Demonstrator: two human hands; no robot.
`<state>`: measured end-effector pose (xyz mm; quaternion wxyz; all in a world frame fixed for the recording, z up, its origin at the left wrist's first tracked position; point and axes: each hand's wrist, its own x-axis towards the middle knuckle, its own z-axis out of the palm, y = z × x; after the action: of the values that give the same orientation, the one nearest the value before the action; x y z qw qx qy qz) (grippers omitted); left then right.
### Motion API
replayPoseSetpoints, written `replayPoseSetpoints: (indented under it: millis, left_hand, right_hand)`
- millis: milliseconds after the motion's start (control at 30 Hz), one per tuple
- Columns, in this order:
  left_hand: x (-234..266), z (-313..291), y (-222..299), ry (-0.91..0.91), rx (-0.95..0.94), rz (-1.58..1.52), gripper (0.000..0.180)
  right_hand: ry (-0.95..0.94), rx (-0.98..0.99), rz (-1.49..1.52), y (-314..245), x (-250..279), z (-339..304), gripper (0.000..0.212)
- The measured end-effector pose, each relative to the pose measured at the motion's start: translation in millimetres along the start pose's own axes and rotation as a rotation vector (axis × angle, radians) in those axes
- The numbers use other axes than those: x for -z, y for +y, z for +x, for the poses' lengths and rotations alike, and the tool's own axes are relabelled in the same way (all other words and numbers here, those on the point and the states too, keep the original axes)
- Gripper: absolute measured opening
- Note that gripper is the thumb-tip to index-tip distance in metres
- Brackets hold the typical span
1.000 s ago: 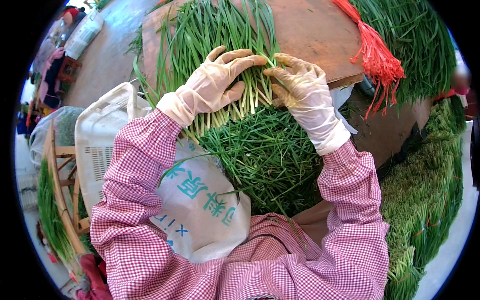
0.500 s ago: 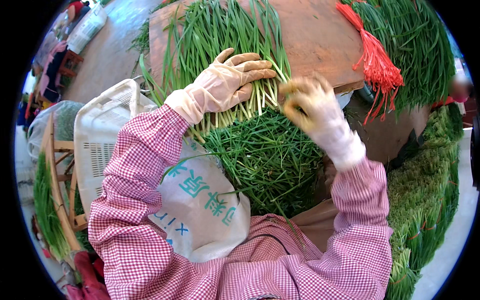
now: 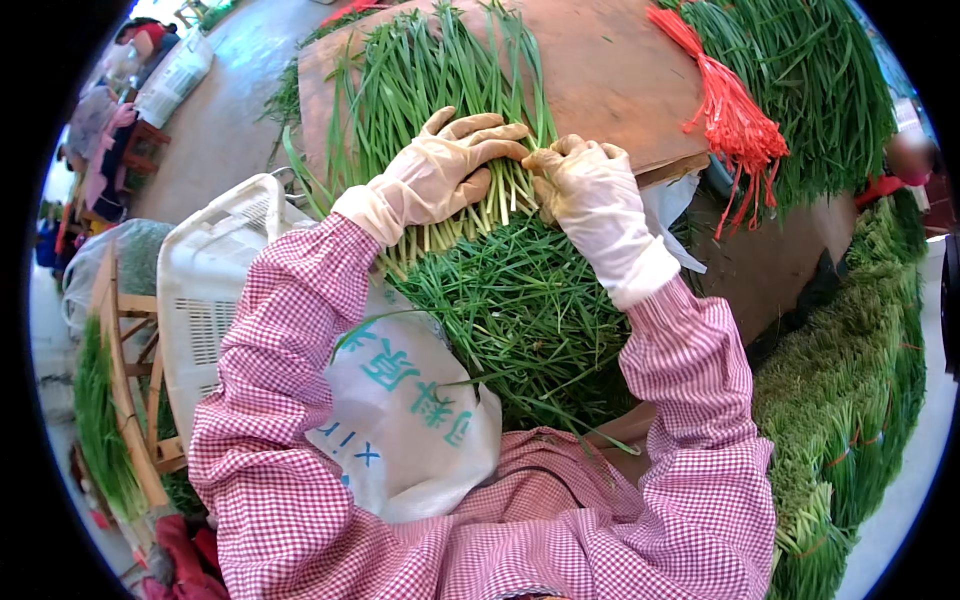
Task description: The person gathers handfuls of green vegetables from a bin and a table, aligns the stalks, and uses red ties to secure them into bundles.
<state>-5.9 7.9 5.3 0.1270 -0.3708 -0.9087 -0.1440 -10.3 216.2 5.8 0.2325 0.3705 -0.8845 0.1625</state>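
Note:
A spread of garlic chives (image 3: 425,75) lies on a brown board, pale stem ends toward me. My left hand (image 3: 445,172), in a thin cream glove, rests across the stems with its fingers stretched out. Close to its fingertips, my right hand (image 3: 585,178), gloved alike with stained fingertips, pinches stems at the right edge of the spread. Its fingers cover the exact point of grip. Just below both hands is a heap of loose green leaf trimmings (image 3: 520,310).
Red plastic ties (image 3: 735,120) hang over the board's (image 3: 610,60) right side, beside more chives (image 3: 810,90). Bundled chives (image 3: 850,400) line the right. Left of me are a white plastic basket (image 3: 205,310), a white sack (image 3: 410,420) and a wooden frame (image 3: 125,380).
My right hand, blurred and farther right before, has come left against the stems and closed in a pinch. My left hand stays on the spread. The whole view has shifted slightly.

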Motion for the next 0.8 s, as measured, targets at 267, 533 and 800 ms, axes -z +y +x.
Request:
replayPoseSetpoints:
  millis: [267,533,800]
  left_hand:
    - [-3.2,-1.5,4.2,0.023,0.046,0.079,0.053]
    - [-0.4,1.1,1.8,-0.206,0.101,0.128,0.064]
    - [-2.4,1.4,-0.1,-0.174,0.074,0.149,0.058]
  right_hand:
    - [-0.168,-0.069,-0.141,-5.3,-9.2,8.6,0.024]
    - [-0.285,-0.034,-0.486,-15.0,-16.3,18.7,0.018]
    - [-0.259,0.069,-0.365,-5.3,-12.0,20.2,0.012]
